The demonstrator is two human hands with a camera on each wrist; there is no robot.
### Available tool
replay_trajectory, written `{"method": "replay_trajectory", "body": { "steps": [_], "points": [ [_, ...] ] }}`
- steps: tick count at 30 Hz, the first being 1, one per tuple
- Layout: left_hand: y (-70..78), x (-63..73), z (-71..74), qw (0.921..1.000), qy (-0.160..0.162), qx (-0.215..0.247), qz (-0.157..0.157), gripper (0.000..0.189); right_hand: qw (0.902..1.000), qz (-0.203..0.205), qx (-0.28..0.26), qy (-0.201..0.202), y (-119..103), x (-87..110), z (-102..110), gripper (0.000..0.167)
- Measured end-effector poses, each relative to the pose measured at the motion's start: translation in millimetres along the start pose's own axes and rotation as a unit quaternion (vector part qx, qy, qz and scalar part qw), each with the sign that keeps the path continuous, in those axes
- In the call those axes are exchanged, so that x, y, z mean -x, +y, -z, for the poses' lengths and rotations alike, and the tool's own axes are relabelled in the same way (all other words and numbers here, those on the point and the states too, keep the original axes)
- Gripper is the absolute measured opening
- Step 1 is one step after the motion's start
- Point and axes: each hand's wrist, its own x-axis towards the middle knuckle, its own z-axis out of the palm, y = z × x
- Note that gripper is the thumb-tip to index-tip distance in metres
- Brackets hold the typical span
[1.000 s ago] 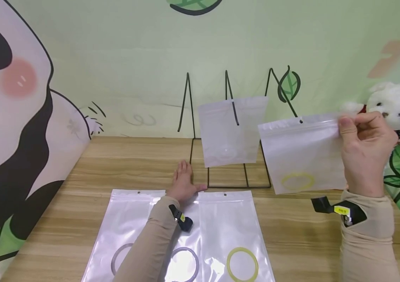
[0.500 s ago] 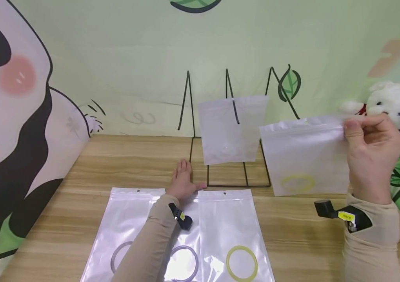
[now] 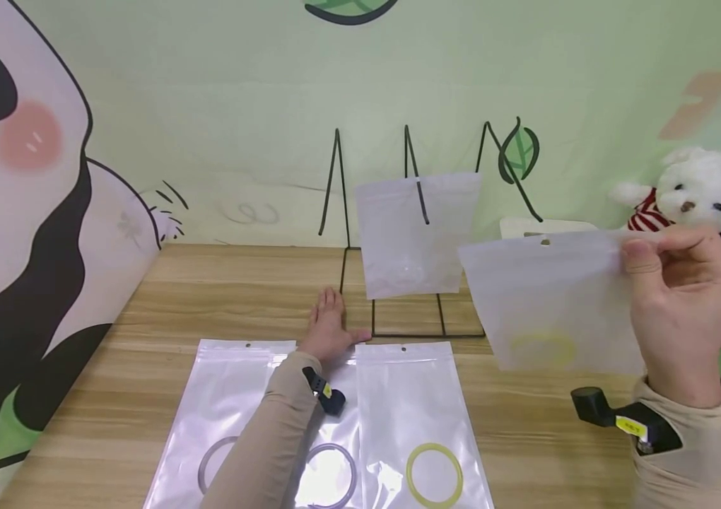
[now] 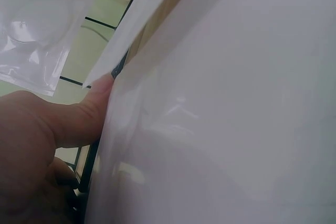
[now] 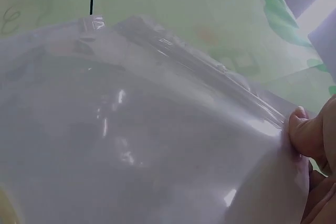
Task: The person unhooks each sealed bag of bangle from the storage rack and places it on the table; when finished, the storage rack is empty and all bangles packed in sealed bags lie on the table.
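Observation:
My right hand [image 3: 691, 304] pinches the upper right corner of a translucent white zip bag [image 3: 564, 297]. A yellow ring [image 3: 543, 348] shows faintly near this bag's bottom. Its hanging hole sits just below the tip of the right hook of a black wire rack [image 3: 513, 170]. In the right wrist view, thumb and fingers grip the bag's edge [image 5: 262, 124]. My left hand [image 3: 329, 331] lies at the rack's base with fingers extended, the thumb reaching toward the front corner. Another white bag [image 3: 392, 247] hangs on the middle hook.
Several flat bags lie along the front of the wooden table [image 3: 526, 431]; the right one [image 3: 405, 396] holds a yellow ring [image 3: 410, 481], others hold purplish-grey rings [image 3: 354, 466]. A white plush bear [image 3: 717, 191] sits back right. The rack's left hook [image 3: 329, 180] carries no bag.
My right hand has moved down and to the right with the bag, whose top edge dropped from the right hook's tip to just below it. The left hand has stayed in place.

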Motion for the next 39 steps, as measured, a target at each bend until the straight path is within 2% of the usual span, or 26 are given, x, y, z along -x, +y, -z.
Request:
{"method": "replay_trajectory", "body": {
  "steps": [5,11,22,26,29,35,39],
  "points": [
    [-0.5,-0.6,-0.2,1.0000,-0.001,0.001,-0.001,0.110,0.9971,0.005,-0.076,-0.005,-4.9,8.8,0.5,0.012],
    [-1.5,-1.9,-0.5,1.0000,-0.002,0.001,-0.001,0.110,0.9983,0.012,-0.056,-0.010,-7.8,17.3,3.2,0.013],
    [0.3,-0.4,0.0,1.0000,-0.001,-0.007,0.002,0.109,0.9976,0.006,-0.065,-0.024,-8.1,28.9,3.2,0.010],
    [0.7,-0.7,-0.5,1.0000,0.000,-0.006,0.001,0.109,0.9989,0.005,-0.037,-0.029,-11.7,34.0,3.8,0.012],
    [0.8,-1.1,-0.8,1.0000,0.001,-0.006,0.001,0.109,0.9991,-0.003,-0.020,-0.036,-14.7,39.7,3.7,0.013],
    [1.5,-0.4,0.0,1.0000,0.001,-0.007,0.002,0.109,0.9951,-0.034,-0.073,-0.058,-6.0,47.1,2.4,0.008],
    [1.9,1.3,0.7,1.0000,0.004,-0.003,0.000,0.108,0.9942,-0.083,-0.005,-0.068,8.8,49.0,2.1,0.006]
  ]
}}
